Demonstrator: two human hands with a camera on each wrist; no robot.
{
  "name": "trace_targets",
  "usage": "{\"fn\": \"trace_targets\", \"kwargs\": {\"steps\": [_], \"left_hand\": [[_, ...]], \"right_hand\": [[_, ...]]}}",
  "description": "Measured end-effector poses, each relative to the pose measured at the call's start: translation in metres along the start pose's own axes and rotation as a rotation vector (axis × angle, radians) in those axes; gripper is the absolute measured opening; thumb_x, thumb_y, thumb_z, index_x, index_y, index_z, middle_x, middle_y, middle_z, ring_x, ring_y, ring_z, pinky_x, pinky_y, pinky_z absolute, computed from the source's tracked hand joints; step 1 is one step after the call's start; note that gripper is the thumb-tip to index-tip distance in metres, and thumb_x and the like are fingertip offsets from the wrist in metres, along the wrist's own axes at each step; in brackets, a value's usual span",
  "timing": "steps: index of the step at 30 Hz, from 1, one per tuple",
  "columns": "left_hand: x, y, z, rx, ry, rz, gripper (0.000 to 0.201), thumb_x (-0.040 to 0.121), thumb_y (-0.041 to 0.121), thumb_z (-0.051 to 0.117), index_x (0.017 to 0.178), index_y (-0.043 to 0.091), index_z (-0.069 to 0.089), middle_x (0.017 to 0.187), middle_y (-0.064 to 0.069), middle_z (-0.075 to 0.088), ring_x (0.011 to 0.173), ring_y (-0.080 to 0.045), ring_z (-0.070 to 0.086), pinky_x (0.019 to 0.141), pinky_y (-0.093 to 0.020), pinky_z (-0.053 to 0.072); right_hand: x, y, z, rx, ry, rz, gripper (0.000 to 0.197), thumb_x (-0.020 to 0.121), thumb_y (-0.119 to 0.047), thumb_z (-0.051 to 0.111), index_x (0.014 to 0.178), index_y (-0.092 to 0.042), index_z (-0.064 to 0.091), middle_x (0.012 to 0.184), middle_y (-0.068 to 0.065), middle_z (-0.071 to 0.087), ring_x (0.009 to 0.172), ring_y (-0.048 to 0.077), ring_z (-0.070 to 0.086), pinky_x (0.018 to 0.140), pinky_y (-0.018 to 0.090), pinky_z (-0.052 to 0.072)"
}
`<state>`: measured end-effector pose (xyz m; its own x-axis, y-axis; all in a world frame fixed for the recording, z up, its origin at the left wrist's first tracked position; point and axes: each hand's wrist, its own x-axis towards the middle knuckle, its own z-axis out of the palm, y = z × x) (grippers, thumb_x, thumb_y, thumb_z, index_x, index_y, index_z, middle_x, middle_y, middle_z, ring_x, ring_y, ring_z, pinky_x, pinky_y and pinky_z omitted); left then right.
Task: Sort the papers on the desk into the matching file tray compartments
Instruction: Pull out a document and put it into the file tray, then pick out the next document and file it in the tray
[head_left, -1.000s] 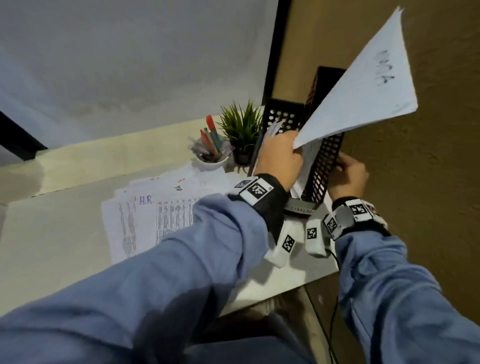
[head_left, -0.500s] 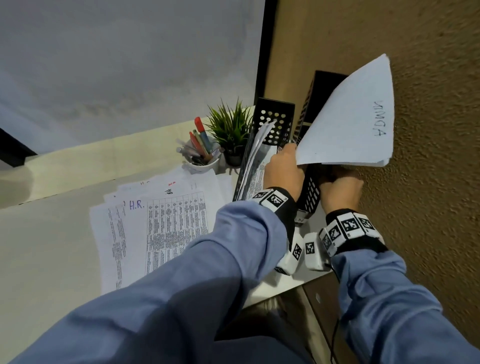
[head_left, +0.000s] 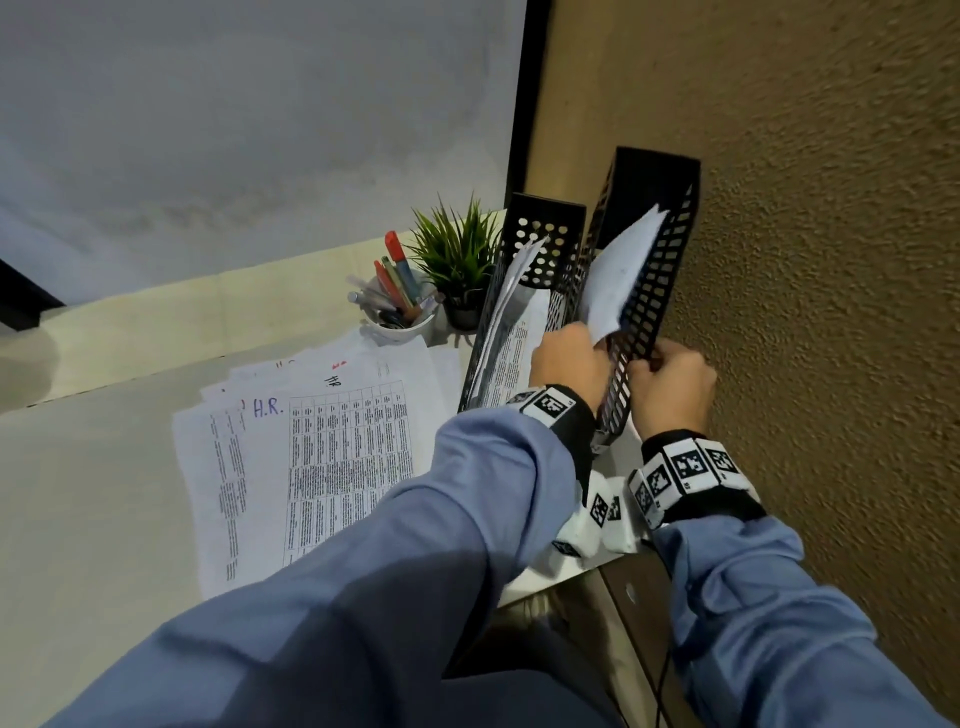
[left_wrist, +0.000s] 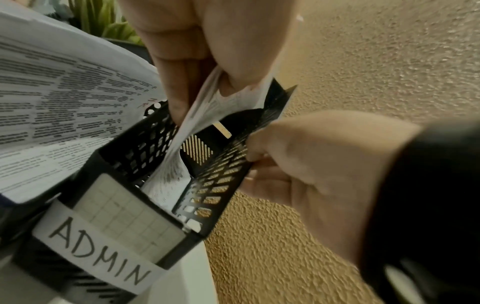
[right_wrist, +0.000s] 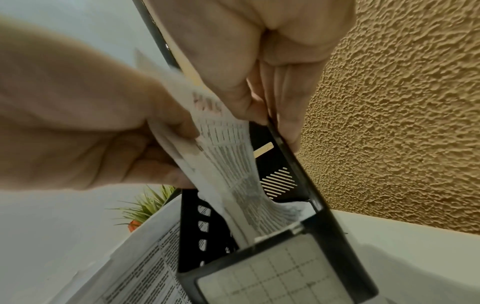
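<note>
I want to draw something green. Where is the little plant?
In the head view the little plant stands at the back of the desk, between the white pen cup on its left and the black file tray on its right.

Office desk corner: black file trays (head_left: 545, 244), one labelled ADMIN (left_wrist: 98, 240), printed papers (head_left: 322, 462) marked H.R., pen cup (head_left: 400, 322), small potted plant (head_left: 457, 254).

Dim, warm indoor light throughout. The head view bends strongly at its edges. Both wrist views are soft with motion blur, and noisy in the shadows.
</note>
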<state>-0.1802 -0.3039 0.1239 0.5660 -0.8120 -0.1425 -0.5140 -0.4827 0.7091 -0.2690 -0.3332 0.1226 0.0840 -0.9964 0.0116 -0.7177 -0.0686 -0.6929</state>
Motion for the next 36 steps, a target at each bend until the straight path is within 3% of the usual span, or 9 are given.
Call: {"fn": "trace_targets", "kwargs": {"steps": [3,9,15,20,24,26,28,32,36], "left_hand": [[0.011,-0.003,-0.009,0.053,-0.036,-0.020,0.024,0.093,0.008,0.044,0.107,-0.005,0.059,0.113,-0.024,0.062,0.104,-0.040,0.058,0.080,-0.039,0.045],[0.017,-0.015,-0.019,0.038,-0.050,0.006,0.026,0.092,0.012,0.045,0.105,-0.007,0.058,0.113,-0.028,0.061,0.104,-0.043,0.057,0.081,-0.042,0.045],[0.002,-0.017,-0.029,0.003,-0.029,0.061,0.044,0.080,0.043,0.064,0.093,0.001,0.062,0.091,-0.019,0.066,0.079,-0.031,0.061,0.061,-0.030,0.042],[-0.038,-0.045,-0.062,-0.119,0.040,0.083,0.054,0.076,0.053,0.068,0.108,0.011,0.060,0.102,-0.005,0.067,0.089,-0.021,0.063,0.077,-0.032,0.053],[-0.065,-0.134,-0.093,-0.230,0.182,-0.208,0.036,0.084,0.038,0.061,0.111,0.014,0.059,0.106,-0.004,0.067,0.088,-0.020,0.065,0.080,-0.029,0.051],[-0.077,-0.191,-0.104,-0.165,0.254,-0.398,0.033,0.087,0.028,0.059,0.114,0.010,0.057,0.114,-0.009,0.063,0.097,-0.024,0.061,0.079,-0.025,0.043],[-0.092,-0.243,-0.111,-0.074,0.284,-0.584,0.040,0.088,0.024,0.059,0.122,0.005,0.051,0.124,-0.014,0.054,0.110,-0.029,0.054,0.088,-0.032,0.042],[-0.116,-0.305,-0.114,0.027,0.246,-0.850,0.063,0.083,0.034,0.066,0.129,-0.001,0.042,0.131,-0.020,0.043,0.120,-0.038,0.045,0.101,-0.045,0.041],[-0.125,-0.319,-0.113,-0.065,0.282,-0.845,0.067,0.082,0.036,0.067,0.131,0.001,0.039,0.133,-0.019,0.043,0.121,-0.037,0.047,0.100,-0.045,0.041]], "right_hand": [[-0.001,-0.007,0.003,0.002,-0.016,0.006,0.030,0.091,-0.008,0.052,0.118,-0.010,0.064,0.110,0.016,0.067,0.102,0.028,0.062,0.078,0.019,0.037],[0.002,-0.014,0.014,-0.001,-0.024,0.034,0.032,0.088,-0.009,0.053,0.118,-0.012,0.065,0.109,0.019,0.068,0.101,0.033,0.063,0.086,0.033,0.049],[-0.001,-0.016,0.009,0.013,-0.035,0.015,0.040,0.089,-0.012,0.056,0.129,-0.011,0.056,0.119,0.018,0.064,0.109,0.032,0.060,0.091,0.034,0.046],[-0.019,-0.035,0.007,0.028,0.117,-0.205,0.055,0.086,-0.010,0.053,0.140,-0.011,0.040,0.137,0.012,0.044,0.127,0.026,0.041,0.103,0.033,0.034],[-0.054,-0.063,0.021,0.199,0.221,-0.563,0.044,0.075,0.002,0.048,0.119,-0.004,0.054,0.114,0.019,0.047,0.107,0.030,0.046,0.091,0.033,0.039],[-0.076,-0.074,0.044,0.276,0.065,-0.735,0.033,0.077,0.007,0.048,0.107,-0.001,0.059,0.100,0.012,0.050,0.092,0.022,0.050,0.082,0.025,0.042],[-0.101,-0.079,0.078,0.271,-0.197,-0.733,0.025,0.081,0.005,0.049,0.101,-0.002,0.062,0.094,0.003,0.052,0.084,0.015,0.050,0.077,0.021,0.043],[-0.133,-0.050,0.156,-0.068,-0.701,-0.341,0.028,0.087,-0.007,0.053,0.114,-0.006,0.062,0.115,0.011,0.061,0.099,0.022,0.058,0.091,0.032,0.047],[-0.154,-0.034,0.193,-0.417,-0.719,-0.173,0.029,0.085,-0.006,0.050,0.112,0.002,0.054,0.124,0.020,0.046,0.113,0.033,0.048,0.089,0.036,0.044]]}}
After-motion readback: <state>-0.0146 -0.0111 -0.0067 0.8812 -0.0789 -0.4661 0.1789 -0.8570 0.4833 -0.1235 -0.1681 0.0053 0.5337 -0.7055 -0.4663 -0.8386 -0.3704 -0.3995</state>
